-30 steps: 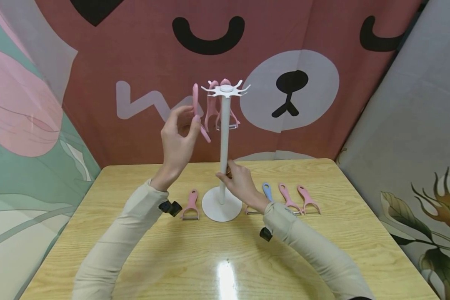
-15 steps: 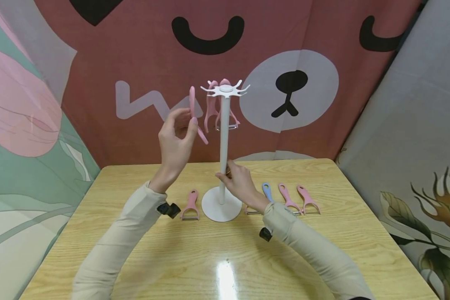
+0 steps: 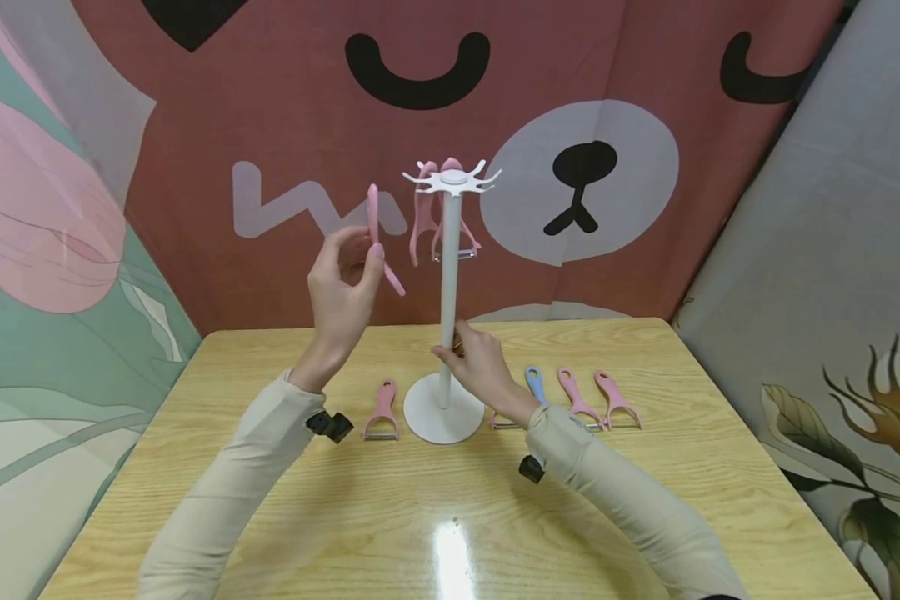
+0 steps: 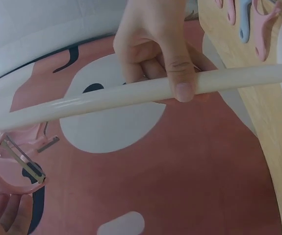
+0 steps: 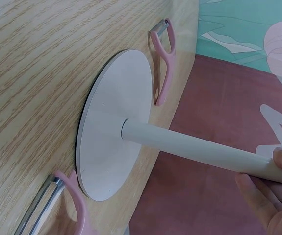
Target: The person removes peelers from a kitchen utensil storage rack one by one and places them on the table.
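Note:
My left hand (image 3: 337, 292) pinches a pink Y-shaped peeler (image 3: 373, 212) by its handle, held up to the left of the white stand's hook ring (image 3: 452, 179) and apart from it. In the left wrist view, the peeler's pink head (image 4: 13, 189) and metal blade show at the left edge. My right hand (image 3: 483, 358) grips the lower part of the white pole (image 3: 450, 283), its thumb (image 4: 182, 85) across the front in the left wrist view. Pink peelers (image 3: 424, 208) hang from hooks on the back left side of the ring.
The stand's round white base (image 3: 427, 425) rests on the wooden table (image 3: 330, 517). One pink peeler (image 3: 384, 404) lies left of it. To the right lie a blue peeler (image 3: 534, 381) and several pink peelers (image 3: 613, 393), one partly hidden by my right wrist. A patterned cloth (image 3: 292, 100) hangs behind.
My left hand has moved left and slightly down, carrying the pink peeler farther from the hook ring. My right hand stays in place on the pole.

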`<state>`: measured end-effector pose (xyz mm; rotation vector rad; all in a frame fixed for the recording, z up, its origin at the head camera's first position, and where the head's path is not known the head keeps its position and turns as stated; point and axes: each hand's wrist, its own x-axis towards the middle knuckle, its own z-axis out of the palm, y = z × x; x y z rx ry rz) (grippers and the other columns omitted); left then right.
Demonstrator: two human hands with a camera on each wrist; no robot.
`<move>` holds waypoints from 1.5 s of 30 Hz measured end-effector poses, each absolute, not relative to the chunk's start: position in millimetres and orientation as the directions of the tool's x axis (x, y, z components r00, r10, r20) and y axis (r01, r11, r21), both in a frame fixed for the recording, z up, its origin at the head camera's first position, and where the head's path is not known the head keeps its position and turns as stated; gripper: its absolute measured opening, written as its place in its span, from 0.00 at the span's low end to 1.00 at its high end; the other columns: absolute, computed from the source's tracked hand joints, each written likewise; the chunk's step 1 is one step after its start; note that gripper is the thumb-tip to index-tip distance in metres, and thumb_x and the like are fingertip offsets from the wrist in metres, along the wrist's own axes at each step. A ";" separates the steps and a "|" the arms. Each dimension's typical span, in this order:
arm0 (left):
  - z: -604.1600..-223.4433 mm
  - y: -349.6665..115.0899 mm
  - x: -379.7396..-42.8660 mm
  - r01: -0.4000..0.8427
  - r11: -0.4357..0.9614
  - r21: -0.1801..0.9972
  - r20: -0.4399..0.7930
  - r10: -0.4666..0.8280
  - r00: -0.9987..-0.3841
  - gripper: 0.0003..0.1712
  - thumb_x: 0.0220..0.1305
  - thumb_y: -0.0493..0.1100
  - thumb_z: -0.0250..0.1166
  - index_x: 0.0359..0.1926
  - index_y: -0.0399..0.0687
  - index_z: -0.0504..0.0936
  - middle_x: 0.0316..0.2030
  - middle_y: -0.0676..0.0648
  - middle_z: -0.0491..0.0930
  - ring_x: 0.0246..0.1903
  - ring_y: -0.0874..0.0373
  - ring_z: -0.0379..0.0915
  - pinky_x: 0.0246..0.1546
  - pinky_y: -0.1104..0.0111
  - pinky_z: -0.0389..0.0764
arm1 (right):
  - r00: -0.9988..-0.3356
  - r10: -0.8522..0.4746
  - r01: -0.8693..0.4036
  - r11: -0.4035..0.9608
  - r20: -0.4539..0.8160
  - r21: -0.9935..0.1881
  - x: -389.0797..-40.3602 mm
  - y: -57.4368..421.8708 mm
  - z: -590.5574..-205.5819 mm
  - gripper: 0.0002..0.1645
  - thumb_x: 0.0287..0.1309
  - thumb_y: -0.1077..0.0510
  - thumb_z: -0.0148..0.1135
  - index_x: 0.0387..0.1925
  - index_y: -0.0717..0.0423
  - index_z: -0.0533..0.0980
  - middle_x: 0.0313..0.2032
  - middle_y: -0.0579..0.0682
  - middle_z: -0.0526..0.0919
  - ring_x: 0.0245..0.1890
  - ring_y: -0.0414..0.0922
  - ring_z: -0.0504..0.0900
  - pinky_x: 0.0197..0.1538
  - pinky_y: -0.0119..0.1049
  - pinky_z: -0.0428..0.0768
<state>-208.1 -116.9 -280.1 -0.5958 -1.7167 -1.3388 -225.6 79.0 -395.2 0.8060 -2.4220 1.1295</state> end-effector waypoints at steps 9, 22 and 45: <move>-271.4 -118.4 -183.7 0.749 0.348 0.564 0.823 -0.163 -0.544 0.13 0.65 0.25 0.60 0.50 0.21 0.74 0.40 0.29 0.79 0.36 0.45 0.78 0.38 0.73 0.77 | -0.773 -0.349 -0.632 0.508 0.530 -0.586 -224.7 79.0 -394.8 0.12 0.61 0.60 0.68 0.39 0.64 0.75 0.29 0.55 0.84 0.27 0.47 0.86 0.28 0.35 0.83; -286.4 -130.4 -182.9 0.724 0.405 0.558 0.824 -0.171 -0.540 0.12 0.63 0.24 0.62 0.47 0.20 0.75 0.36 0.29 0.79 0.32 0.45 0.77 0.35 0.76 0.75 | -0.779 -0.344 -0.623 0.512 0.524 -0.591 -224.0 79.7 -395.6 0.12 0.62 0.59 0.68 0.39 0.63 0.75 0.29 0.55 0.84 0.27 0.45 0.86 0.28 0.34 0.83; -305.7 -150.8 -175.4 0.647 0.480 0.592 0.787 -0.173 -0.592 0.13 0.61 0.24 0.64 0.47 0.21 0.77 0.38 0.29 0.79 0.35 0.42 0.79 0.36 0.73 0.78 | -0.770 -0.356 -0.636 0.503 0.530 -0.586 -224.8 79.9 -395.5 0.13 0.62 0.59 0.68 0.40 0.65 0.75 0.30 0.56 0.84 0.27 0.46 0.85 0.28 0.34 0.83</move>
